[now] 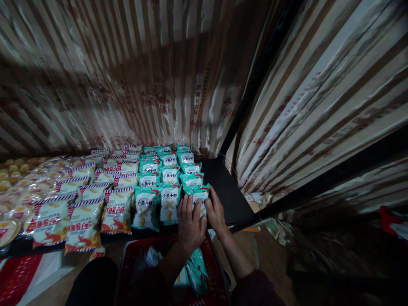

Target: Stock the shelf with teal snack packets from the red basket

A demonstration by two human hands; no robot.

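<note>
Both my hands are on a green snack bag [200, 195] at the front of the rightmost row on the black shelf. My left hand [191, 223] presses against its lower left front, fingers bent over it. My right hand [216, 212] is curled along its right edge. More green snack bags [169, 203] stand in neat rows behind it and to its left. Below my forearms, a red basket [126, 259] holds more green bags [196, 272] and some clear plastic. The undersides of my fingers are hidden.
Orange and white snack bags [83, 225] stand in rows left of the green ones, with round wrapped snacks [12, 204] farther left. Striped plastic sheeting [159, 76] hangs behind. A dark metal post [242, 106] rises at the shelf's back right corner.
</note>
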